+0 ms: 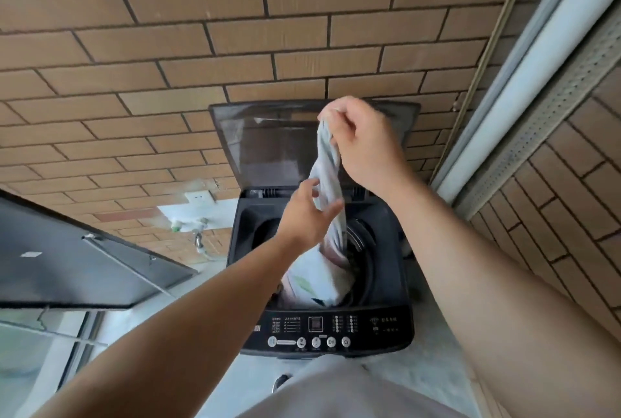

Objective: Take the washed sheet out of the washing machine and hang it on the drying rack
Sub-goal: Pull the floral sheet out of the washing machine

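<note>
Brown brick-pattern tiles [134, 48] cover the wall behind a black top-loading washing machine [391, 283], whose lid [268, 149] stands open against them.

High above the machine's opening, the right hand [359, 138] is clenched round the upper end of the sheet [327, 175], which hangs from it as a twisted, pale rope. Lower down, just over the machine's rim, the left hand [307, 216] has its fingers and thumb closed round the same rope. Below that grip the cloth widens into a bunched white mass with a faint leaf print, and most of it lies inside the drum [364, 249].

By my reading this is the lifting-out step, barely begun: only one end is clear of the machine. The next move probably calls for hand-over-hand pulls, one hand holding while the other reaches lower, with care that the wet bulk does not catch on the drum's edge.

Counted: two hands, one sheet, one machine with one control panel [329, 327] along its near edge. To the machine's left are one tap [198, 239] and one wall socket [198, 197]. No drying rack is in view.
</note>
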